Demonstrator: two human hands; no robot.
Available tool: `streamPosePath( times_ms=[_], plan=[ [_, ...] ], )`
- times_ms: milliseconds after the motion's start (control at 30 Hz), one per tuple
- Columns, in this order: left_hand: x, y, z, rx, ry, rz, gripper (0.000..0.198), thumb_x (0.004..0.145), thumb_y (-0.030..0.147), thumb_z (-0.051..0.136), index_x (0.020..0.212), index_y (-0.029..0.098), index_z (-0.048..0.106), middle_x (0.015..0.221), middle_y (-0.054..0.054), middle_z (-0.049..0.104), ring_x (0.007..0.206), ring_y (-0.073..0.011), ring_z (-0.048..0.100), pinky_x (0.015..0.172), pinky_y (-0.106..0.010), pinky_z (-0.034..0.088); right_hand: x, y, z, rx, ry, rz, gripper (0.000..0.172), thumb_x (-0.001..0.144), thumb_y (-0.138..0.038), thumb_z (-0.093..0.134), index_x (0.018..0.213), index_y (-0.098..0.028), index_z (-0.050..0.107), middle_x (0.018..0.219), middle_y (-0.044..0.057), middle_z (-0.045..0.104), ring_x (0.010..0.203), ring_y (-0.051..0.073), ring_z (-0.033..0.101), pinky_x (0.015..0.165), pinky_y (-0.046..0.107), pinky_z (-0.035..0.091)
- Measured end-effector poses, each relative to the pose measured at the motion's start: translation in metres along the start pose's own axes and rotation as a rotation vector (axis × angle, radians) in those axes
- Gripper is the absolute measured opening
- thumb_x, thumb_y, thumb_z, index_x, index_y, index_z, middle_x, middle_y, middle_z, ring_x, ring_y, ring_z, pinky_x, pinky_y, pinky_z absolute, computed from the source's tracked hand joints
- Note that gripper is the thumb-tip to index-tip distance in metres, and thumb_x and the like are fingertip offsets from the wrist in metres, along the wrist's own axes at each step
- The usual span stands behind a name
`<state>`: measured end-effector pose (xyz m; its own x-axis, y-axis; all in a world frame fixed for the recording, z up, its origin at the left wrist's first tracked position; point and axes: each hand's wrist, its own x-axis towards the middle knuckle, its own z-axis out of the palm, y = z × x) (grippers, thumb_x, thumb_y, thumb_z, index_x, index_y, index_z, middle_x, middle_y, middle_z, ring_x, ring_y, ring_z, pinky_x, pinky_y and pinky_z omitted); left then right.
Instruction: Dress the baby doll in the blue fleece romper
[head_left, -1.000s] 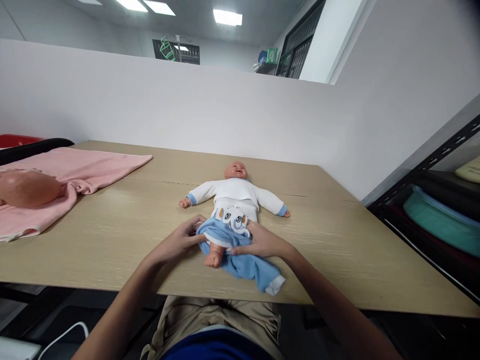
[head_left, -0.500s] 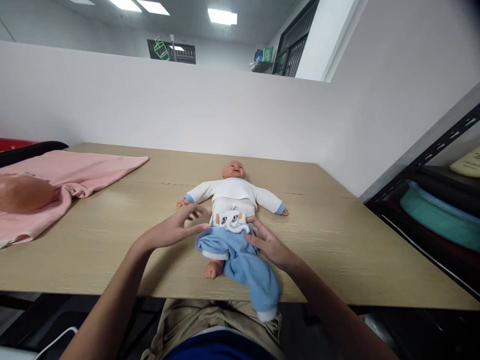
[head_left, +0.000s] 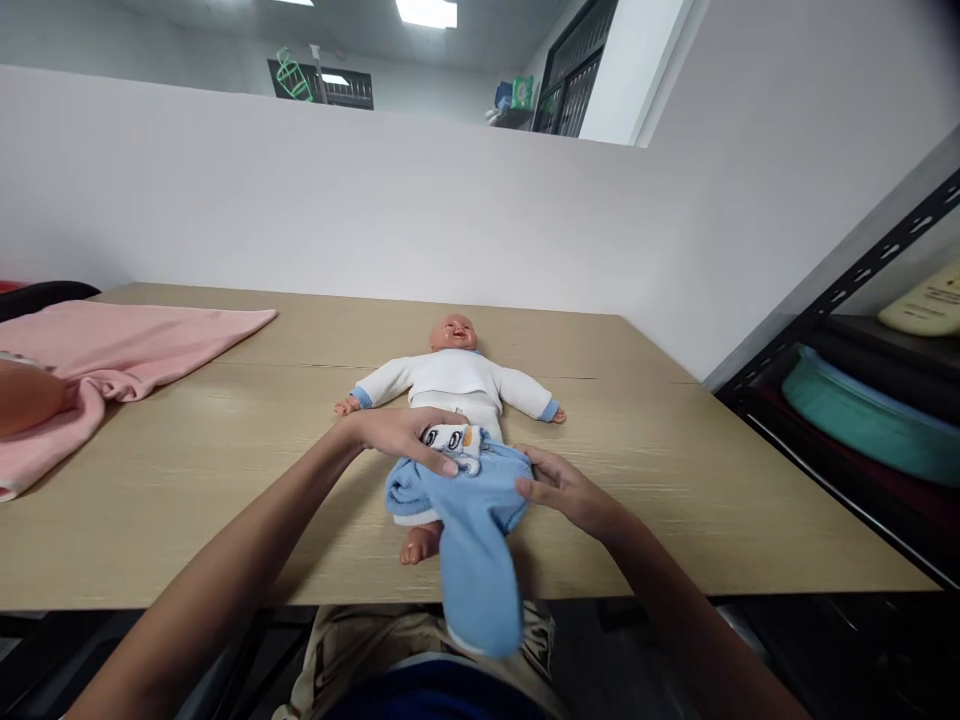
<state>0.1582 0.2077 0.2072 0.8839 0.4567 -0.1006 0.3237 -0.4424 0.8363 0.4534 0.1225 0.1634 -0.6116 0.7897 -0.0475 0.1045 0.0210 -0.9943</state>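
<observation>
A baby doll [head_left: 454, 375] in a white top with blue cuffs lies on its back, head away from me. Blue fleece pants [head_left: 480, 530] with a white animal-face waistband lie over its hips and legs. One bare foot pokes out of the rolled leg on the left; the other pant leg hangs flat past the table edge, and the doll's other foot is hidden. My left hand [head_left: 409, 435] grips the waistband near the face patch, thumb on top. With thumb and fingers, my right hand [head_left: 566, 488] pinches the right side of the pants.
On the wooden table [head_left: 225, 470], a pink cloth [head_left: 165, 330] lies at the left with a skin-coloured rounded object [head_left: 26, 395] on it. A black shelf at the right holds a teal basin [head_left: 862, 420] and a pale yellow bottle [head_left: 926, 300]. A white wall stands behind the table.
My left hand has come in from beside the pants and taken hold of the waistband. My right hand now grips the pants' right side; the loose leg has swung left.
</observation>
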Motion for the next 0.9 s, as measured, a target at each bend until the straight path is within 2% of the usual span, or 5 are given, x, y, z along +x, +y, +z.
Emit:
streamPosePath(
  times_ms=[200,300,533,667,900],
  plan=[
    [0.013,0.008,0.007,-0.182,-0.271,0.029,0.033,0.087,0.049,0.086,0.104,0.021,0.08,0.101,-0.002,0.082,0.094,-0.0259,0.074,0.085,-0.032,0.06,-0.005,-0.01,0.01,0.002,-0.208,0.078,0.089,0.083,-0.06,0.088,0.156,-0.023,0.053,0.145,0.012,0.07,0.131,0.031,0.068,0.108,0.041,0.058],
    [0.016,0.01,0.008,-0.214,-0.225,0.076,0.041,0.094,0.048,0.08,0.127,0.025,0.076,0.124,-0.003,0.08,0.117,-0.0274,0.072,0.102,-0.033,0.058,-0.011,-0.021,0.012,-0.148,-0.298,0.151,0.053,0.085,-0.053,0.088,0.123,-0.018,0.076,0.113,0.007,0.081,0.104,0.027,0.076,0.094,0.038,0.062],
    [0.019,-0.007,0.007,-0.264,-0.272,0.04,0.043,0.089,0.058,0.082,0.114,0.022,0.082,0.111,-0.003,0.083,0.108,-0.0292,0.075,0.102,-0.038,0.06,-0.016,-0.012,0.012,-0.023,-0.063,0.069,0.042,0.099,-0.064,0.068,0.112,-0.025,0.079,0.111,0.004,0.079,0.109,0.025,0.072,0.102,0.039,0.059],
    [0.018,-0.017,0.007,-0.411,-0.42,0.051,0.068,0.072,0.063,0.095,0.122,0.018,0.081,0.122,-0.01,0.083,0.113,-0.0361,0.076,0.104,-0.044,0.062,-0.017,-0.014,0.014,0.076,-0.213,0.142,0.058,0.094,-0.067,0.072,0.133,-0.024,0.073,0.123,0.006,0.078,0.112,0.026,0.073,0.102,0.04,0.06],
    [0.013,-0.016,0.013,-0.374,-0.361,0.053,0.04,0.088,0.051,0.086,0.112,0.019,0.082,0.121,-0.008,0.082,0.116,-0.0333,0.074,0.109,-0.042,0.059,-0.021,-0.016,0.02,0.02,-0.19,0.116,0.053,0.095,-0.057,0.078,0.138,-0.026,0.074,0.138,0.006,0.077,0.128,0.03,0.07,0.113,0.045,0.057]
  ],
)
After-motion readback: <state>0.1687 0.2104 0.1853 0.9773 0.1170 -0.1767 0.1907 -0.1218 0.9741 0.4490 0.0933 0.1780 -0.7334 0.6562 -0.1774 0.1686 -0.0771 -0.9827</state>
